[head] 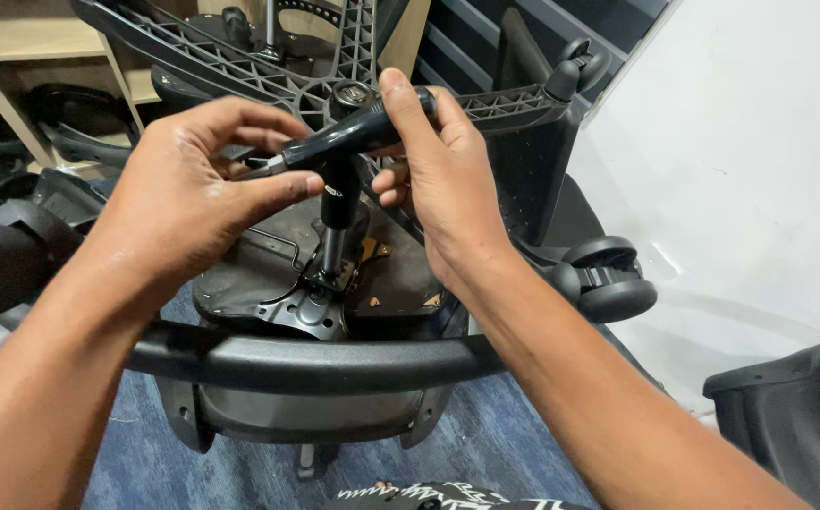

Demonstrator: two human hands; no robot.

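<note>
Both hands grasp a T-handle wrench (pixel 339 156): the left hand (pixel 188 189) pinches the near end of the crossbar, the right hand (pixel 438 170) wraps the far end. The shaft, its long axis, points straight down between the grips into the seat plate (pixel 268 283) of an upturned office chair. Turning well likely needs even pressure and a square shaft.

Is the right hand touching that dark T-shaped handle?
Touching. The head view shows the right hand wrapped around one end of the dark T-shaped handle, thumb pressed along its top; the left hand pinches the other end.
</note>
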